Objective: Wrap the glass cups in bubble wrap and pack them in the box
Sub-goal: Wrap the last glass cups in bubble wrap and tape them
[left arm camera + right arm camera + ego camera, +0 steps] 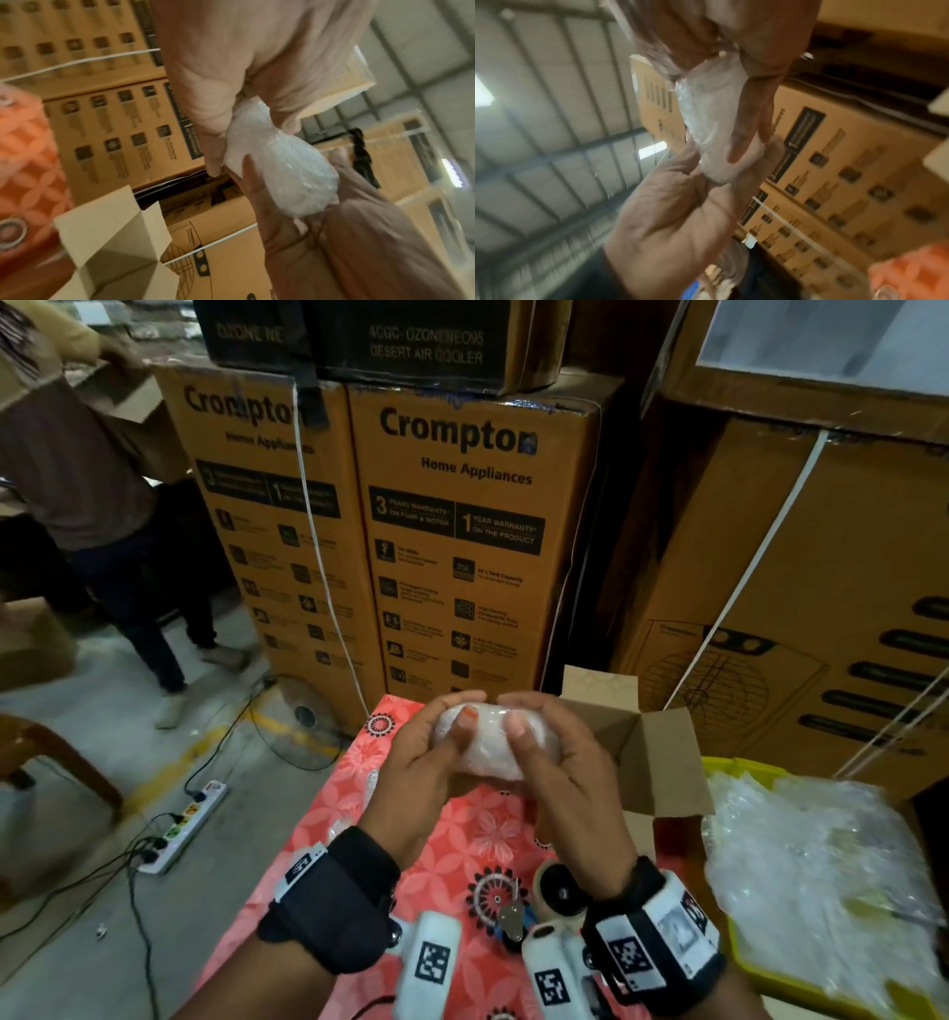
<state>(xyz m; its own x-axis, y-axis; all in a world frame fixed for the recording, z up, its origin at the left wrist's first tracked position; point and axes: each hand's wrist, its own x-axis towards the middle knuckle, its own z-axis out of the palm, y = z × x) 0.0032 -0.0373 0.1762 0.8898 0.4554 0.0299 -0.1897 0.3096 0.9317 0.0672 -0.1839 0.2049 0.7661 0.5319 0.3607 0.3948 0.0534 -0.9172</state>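
Head view: bubble-wrapped cup (pixel 493 746) held above the tabletop (pixel 359 793), left hand (pixel 429 762) and right hand (pixel 552 762) both curled round the bundle, thumbs pressed on its near face. Open cardboard box (pixel 642 752) just behind and to the right of the hands, flaps raised, standing on the red floral cloth. Tape roll (pixel 560 891) and a small metal tool, too blurred to name, near the wrists. Heap of loose bubble wrap (pixel 821 875) in a yellow tray (pixel 739 942) at the right. Tall Crompton cartons (pixel 457 531) stacked behind. Second person (pixel 92 495) standing at the far left, power strip (pixel 185 824) and cables on the floor.

Left wrist view: left hand (pixel 231 81) clamped on the upper end of the wrapped cup (pixel 282 172), grip closed round the twisted wrap; right hand (pixel 321 233) cupped round the lower end. Open box (pixel 115 233) below left, cartons (pixel 115 132) beyond.

Right wrist view, blurred: right hand (pixel 680 213) gripping the lower end of the wrapped cup (pixel 713 121), left hand (pixel 744 60) closed over the top, one of its fingers (pixel 746 132) laid along the side. Warehouse roof at left, cartons (pixel 847 172) at right.
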